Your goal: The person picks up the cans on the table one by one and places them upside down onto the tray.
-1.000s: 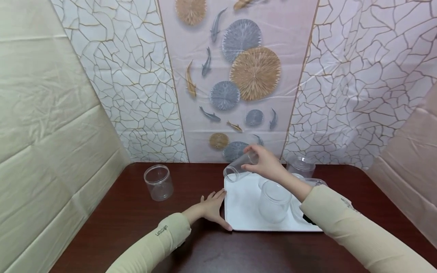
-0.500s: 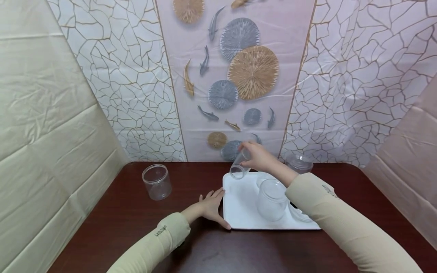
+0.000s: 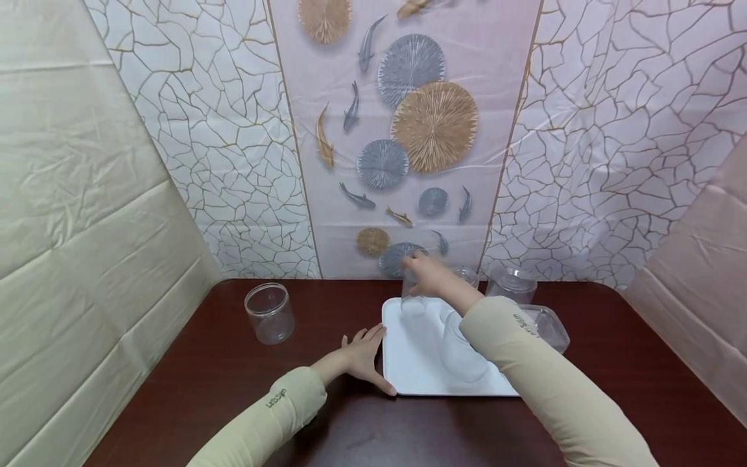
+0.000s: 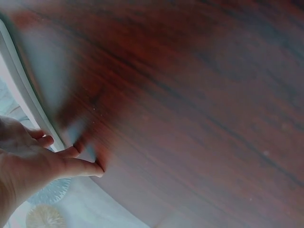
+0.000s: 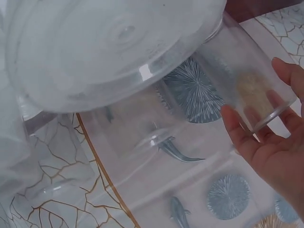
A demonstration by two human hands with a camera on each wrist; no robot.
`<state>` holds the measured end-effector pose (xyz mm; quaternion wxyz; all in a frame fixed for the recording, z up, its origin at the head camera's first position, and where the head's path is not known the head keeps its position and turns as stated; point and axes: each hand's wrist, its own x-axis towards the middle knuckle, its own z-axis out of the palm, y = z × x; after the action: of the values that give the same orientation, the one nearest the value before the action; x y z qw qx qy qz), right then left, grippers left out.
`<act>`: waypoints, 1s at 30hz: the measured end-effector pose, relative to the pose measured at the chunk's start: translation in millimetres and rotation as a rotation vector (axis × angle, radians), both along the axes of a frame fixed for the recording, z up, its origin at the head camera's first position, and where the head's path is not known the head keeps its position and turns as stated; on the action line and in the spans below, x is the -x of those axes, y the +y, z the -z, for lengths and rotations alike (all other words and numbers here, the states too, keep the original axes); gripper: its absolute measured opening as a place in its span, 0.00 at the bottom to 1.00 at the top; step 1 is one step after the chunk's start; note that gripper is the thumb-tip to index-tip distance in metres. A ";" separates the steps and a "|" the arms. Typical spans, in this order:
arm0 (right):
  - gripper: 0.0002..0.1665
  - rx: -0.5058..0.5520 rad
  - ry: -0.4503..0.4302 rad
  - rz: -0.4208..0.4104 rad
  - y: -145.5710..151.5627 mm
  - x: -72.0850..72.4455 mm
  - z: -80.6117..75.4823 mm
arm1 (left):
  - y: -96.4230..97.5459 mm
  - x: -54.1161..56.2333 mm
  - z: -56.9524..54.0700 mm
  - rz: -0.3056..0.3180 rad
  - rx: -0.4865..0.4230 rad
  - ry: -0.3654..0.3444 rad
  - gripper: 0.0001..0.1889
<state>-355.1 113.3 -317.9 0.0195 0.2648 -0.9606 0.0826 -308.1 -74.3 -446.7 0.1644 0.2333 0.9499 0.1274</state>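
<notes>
My right hand (image 3: 430,275) grips a narrow clear jar (image 3: 413,303) near its upper end, over the back left corner of a white tray (image 3: 417,360). In the right wrist view, fingers and thumb curl round that jar (image 5: 237,57). A wider clear jar (image 3: 461,357) stands on the tray, partly hidden by my right sleeve. My left hand (image 3: 363,360) rests at the tray's left edge, thumb and fingers spread. The left wrist view shows its fingertips (image 4: 99,170) on the table beside the tray rim (image 4: 23,90).
Another clear jar (image 3: 270,318) stands alone on the brown table (image 3: 327,311), left of the tray. Behind the tray are more clear jars (image 3: 512,285). A clear rectangular container (image 3: 551,329) lies at the right. A patterned cloth wall (image 3: 233,194) rises behind the table.
My right hand has moved slightly left and down, turning the narrow jar from tilted to upright at the tray's back left corner. My left hand stays in place.
</notes>
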 end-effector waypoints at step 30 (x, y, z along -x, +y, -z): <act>0.24 -0.029 -0.107 0.054 -12.7 19.5 27.7 | 0.4 -0.4 2.7 -0.012 -0.001 0.009 0.64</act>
<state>-374.6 100.6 -345.6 -0.0337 0.2342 -0.9681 0.0822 -307.7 -74.0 -449.4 0.1593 0.2282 0.9519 0.1280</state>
